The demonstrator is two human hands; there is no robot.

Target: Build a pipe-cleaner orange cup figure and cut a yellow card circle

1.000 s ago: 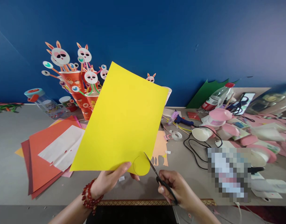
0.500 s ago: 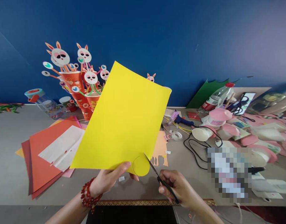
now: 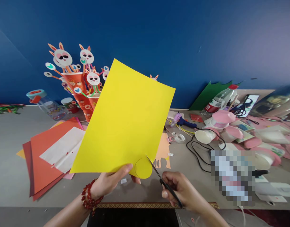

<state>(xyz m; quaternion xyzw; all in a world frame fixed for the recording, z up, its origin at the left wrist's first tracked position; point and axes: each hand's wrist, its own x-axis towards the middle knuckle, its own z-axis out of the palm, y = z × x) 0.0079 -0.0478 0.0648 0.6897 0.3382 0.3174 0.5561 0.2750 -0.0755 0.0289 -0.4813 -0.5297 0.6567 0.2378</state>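
A large yellow sheet of paper [image 3: 126, 123] is held up in front of me, tilted to the right. My left hand [image 3: 111, 183], with a red bead bracelet on the wrist, pinches its lower edge, thumb on the front. A circle [image 3: 143, 168] is partly cut at the sheet's bottom corner. My right hand [image 3: 180, 190] grips black scissors [image 3: 161, 179], whose blades meet the paper at the circle's right side.
Orange, red and white paper sheets [image 3: 50, 154] lie on the grey table at left. Red paper cups with bunny faces [image 3: 80, 85] stand at the back. A glue gun [image 3: 182, 121], tape, black cable [image 3: 201, 151], pink and white cups [image 3: 222, 118] and a bottle crowd the right.
The yellow sheet has rotated slightly, its top corner shifting right and a little higher. Both hands stay almost in place, the scissors still at the circle's edge.
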